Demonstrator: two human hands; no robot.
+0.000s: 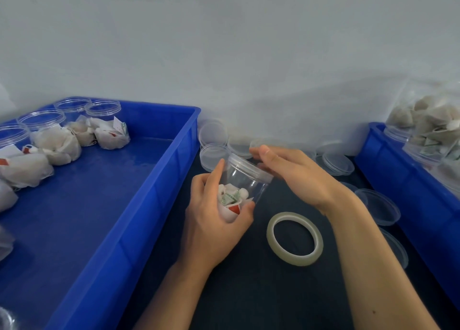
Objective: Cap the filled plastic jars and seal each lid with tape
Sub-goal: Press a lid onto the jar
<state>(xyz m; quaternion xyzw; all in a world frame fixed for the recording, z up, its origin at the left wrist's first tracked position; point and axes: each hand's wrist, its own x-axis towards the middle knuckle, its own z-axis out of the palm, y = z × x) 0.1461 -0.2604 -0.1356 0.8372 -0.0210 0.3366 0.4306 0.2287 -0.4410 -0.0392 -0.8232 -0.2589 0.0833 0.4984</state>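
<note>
My left hand (214, 220) grips a clear plastic jar (242, 182) from below, tilted toward the right; white tea bags with red and green tags lie in its bottom. A clear lid (249, 165) sits on the jar's mouth, and my right hand (296, 172) holds that lid with thumb and fingers curled over its rim. A roll of clear tape (295, 238) lies flat on the dark table just below my right wrist. Several open jars with tea bags (104, 127) stand in the blue bin (159, 185) at the left.
Loose clear lids (213, 133) are scattered along the wall and beside my right arm (379, 206). A second blue bin (403, 180) at the right holds jars and a clear bag of tea bags (433, 120). A pale wall closes off the back.
</note>
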